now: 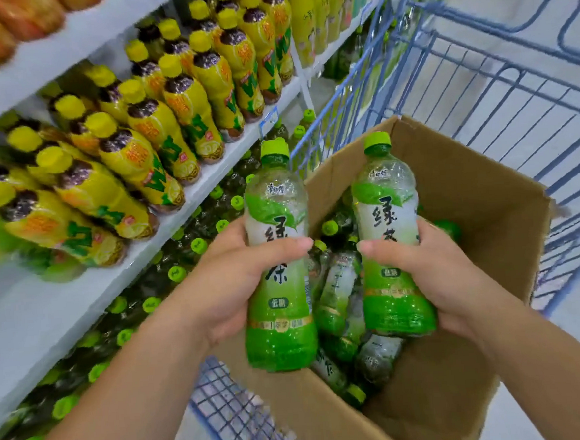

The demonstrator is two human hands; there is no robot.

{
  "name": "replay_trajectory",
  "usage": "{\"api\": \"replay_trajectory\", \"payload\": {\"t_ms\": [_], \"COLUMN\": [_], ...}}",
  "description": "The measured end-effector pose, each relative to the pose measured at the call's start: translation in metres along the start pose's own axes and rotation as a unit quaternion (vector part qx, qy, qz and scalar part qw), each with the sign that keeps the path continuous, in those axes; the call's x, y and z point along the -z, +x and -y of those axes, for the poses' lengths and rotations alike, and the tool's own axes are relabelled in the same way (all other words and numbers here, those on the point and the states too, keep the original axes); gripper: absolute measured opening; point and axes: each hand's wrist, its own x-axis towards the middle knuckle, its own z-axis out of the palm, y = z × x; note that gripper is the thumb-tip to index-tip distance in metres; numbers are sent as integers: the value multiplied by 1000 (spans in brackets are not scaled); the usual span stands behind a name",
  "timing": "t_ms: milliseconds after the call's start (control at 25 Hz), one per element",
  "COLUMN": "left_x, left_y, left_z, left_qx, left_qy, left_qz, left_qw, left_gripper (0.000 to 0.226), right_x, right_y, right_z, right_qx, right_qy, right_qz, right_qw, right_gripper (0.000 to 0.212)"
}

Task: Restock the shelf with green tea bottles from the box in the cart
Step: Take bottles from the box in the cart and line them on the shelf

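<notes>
My left hand (230, 275) grips one upright green tea bottle (281, 309) round its middle, over the left edge of the box. My right hand (433, 271) grips a second green tea bottle (394, 281), held upright above the open cardboard box (482, 240). Several more green tea bottles (342, 302) lie inside the box. The box sits in a blue wire cart (500, 102). To the left, the lower shelf (168, 262) holds rows of green-capped bottles.
A white shelf board (81, 303) above the green bottles carries yellow-capped tea bottles (159, 132). Higher up are orange packs (0, 23) and, further along, yellow bottles (319, 15). Pale floor (567, 372) lies to the right of the cart.
</notes>
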Motion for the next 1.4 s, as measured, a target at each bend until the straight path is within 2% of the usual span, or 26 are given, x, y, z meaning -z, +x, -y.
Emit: {"api": "replay_trajectory", "payload": {"t_ms": [200,400,600,760,920,1040,1120,1240,1400], "left_x": [41,120,212,290,363,411,436,462,478], "left_y": [-52,-98,-161,-223,-272,-293,-298,-295,-283], "left_z": [-20,-19,-1,18,46,68,79,91,99], "left_qx": [-86,-165,-185,-181,-184,-183,-189,-222,-280], "left_qy": [23,36,30,63,99,122,140,164,163], "left_qz": [-128,-231,-322,-391,-461,-506,-523,-534,-534], "left_qw": [988,958,928,900,862,834,819,799,781], "left_gripper": [47,36,31,47,53,54,56,59,62], "right_x": [-63,-156,-270,-357,-438,-489,-513,-541,-566], "right_y": [-4,1,2,-7,-12,-5,1,7,15], "right_z": [23,25,-6,-45,-89,-122,-140,-160,-179], "right_qx": [36,59,105,117,164,181,185,206,229], "right_qy": [-88,-199,-262,-287,-341,-373,-385,-379,-315], "right_qz": [75,187,233,270,274,264,266,258,275], "right_qw": [993,960,930,912,884,871,864,864,879], "right_gripper": [38,42,32,38,48,37,38,53,55]}}
